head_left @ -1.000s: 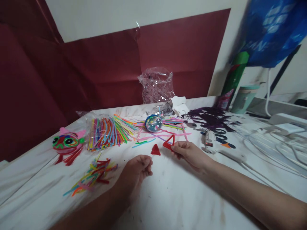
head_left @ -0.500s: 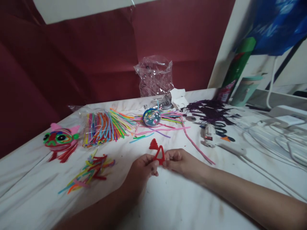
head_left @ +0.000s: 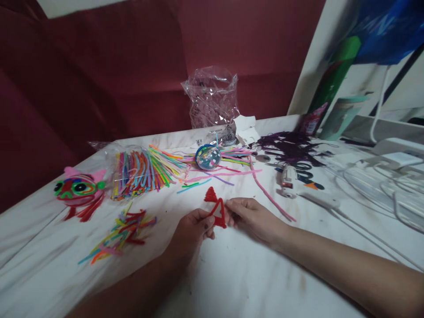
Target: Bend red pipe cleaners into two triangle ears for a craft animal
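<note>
Low over the white marbled table (head_left: 245, 274), my left hand (head_left: 194, 227) pinches the left side of a red triangle (head_left: 219, 213) bent from fuzzy pipe cleaner. My right hand (head_left: 248, 217) is close against the triangle's right side, thumb and fingers pressed together; whether they grip part of it is too small to tell. Just behind the triangle lies a filled red zigzag triangle (head_left: 210, 194). Farther back sits a clear ball (head_left: 208, 157) with a blue rim and coloured spots inside.
A pink creature with green-rimmed eyes (head_left: 80, 191), cut pipe-cleaner pieces (head_left: 124, 232) and a bagged bundle (head_left: 139, 172) lie left. A glue gun (head_left: 289, 181), scissors (head_left: 305, 174), purple strands (head_left: 289, 148) and white cables (head_left: 367, 190) are right.
My right hand has shifted slightly up and its fingertips have come off the triangle's lower right corner. The triangle has tilted a little in my left hand. The view has moved slightly.
</note>
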Demonstrator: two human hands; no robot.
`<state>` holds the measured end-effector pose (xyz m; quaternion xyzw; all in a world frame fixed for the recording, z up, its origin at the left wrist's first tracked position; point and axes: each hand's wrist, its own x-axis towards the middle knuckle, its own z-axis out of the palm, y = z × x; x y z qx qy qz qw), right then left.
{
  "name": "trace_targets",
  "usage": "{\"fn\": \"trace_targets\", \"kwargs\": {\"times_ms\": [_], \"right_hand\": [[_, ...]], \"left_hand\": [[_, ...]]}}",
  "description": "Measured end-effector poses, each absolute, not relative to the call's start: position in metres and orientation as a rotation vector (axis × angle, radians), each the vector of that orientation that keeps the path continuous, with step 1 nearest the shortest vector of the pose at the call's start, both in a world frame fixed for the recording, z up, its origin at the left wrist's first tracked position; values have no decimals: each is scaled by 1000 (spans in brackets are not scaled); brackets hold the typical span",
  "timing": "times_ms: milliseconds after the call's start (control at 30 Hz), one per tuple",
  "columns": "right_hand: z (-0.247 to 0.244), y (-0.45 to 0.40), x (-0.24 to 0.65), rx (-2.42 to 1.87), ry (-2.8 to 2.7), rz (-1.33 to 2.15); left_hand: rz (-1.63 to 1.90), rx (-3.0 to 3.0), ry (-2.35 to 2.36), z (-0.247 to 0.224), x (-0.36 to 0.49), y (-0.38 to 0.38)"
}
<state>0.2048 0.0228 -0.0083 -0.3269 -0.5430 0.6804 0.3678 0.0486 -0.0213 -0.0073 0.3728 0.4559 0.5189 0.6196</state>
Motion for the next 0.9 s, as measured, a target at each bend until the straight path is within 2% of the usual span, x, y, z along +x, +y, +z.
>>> {"fn": "trace_targets", "kwargs": {"times_ms": [333,667,900], "right_hand": [[-9,20,207,-858,-1470,1677],[-19,27,207,-893,-1392,1685],[-6,16,205,-858,-1659,1680]], "left_hand": [[1068,1147,1213,-13,42,-19],[1099,1168,1255,-14,39,-17],[1129,1161,1210,-18,40,-15]]}}
